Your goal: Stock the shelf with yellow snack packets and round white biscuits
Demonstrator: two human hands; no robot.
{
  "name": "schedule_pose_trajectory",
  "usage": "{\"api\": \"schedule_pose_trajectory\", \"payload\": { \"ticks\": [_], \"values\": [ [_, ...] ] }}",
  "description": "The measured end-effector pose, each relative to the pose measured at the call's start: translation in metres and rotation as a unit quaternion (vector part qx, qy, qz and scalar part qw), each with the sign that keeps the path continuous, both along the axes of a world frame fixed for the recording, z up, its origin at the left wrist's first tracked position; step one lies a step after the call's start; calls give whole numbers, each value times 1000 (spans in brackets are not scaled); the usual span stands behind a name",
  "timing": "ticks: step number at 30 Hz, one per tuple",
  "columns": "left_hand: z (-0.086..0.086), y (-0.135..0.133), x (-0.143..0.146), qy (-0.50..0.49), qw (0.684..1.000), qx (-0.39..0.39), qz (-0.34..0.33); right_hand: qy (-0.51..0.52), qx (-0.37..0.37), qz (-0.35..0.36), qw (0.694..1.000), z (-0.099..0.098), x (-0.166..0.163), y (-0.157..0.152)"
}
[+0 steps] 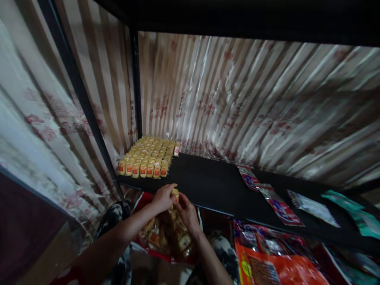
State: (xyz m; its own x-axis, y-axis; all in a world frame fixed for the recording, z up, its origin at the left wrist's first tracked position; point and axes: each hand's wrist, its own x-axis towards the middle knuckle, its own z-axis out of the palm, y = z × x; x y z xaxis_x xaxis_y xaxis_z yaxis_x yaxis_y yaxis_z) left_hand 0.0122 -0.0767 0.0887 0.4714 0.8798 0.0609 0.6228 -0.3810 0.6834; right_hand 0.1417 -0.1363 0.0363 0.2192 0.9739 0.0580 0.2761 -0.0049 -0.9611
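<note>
Both hands pinching one small yellow packet (175, 194) just below the shelf's near edge (208, 208), left hand (162, 197) and right hand (185, 211) closed on it — light, crinkly, probably slippery; best gripped across the middle, like the packed rows (147, 158) far left.

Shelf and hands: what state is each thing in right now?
Small yellow packets: stood in tidy rows at the shelf's left end.
Black shelf: partly filled, bare in the middle.
Flat sachets: lying flat along the shelf's right side.
Left hand: gripping one yellow packet.
Right hand: touching the same packet.
Bag of packets: open, below the hands.
Orange bag: lying below the shelf.
</note>
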Motion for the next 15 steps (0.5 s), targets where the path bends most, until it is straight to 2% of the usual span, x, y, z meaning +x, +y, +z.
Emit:
{"api": "schedule_pose_trajectory", "payload": {
  "ticks": [7, 15],
  "values": [
    [9, 24, 33, -57, 994, -11, 90, 100, 4, -44, 994, 0, 22, 47],
    [9, 48, 64, -84, 984, 1, 159, 82, 28, -92, 992, -8, 41, 126]
  ]
}}
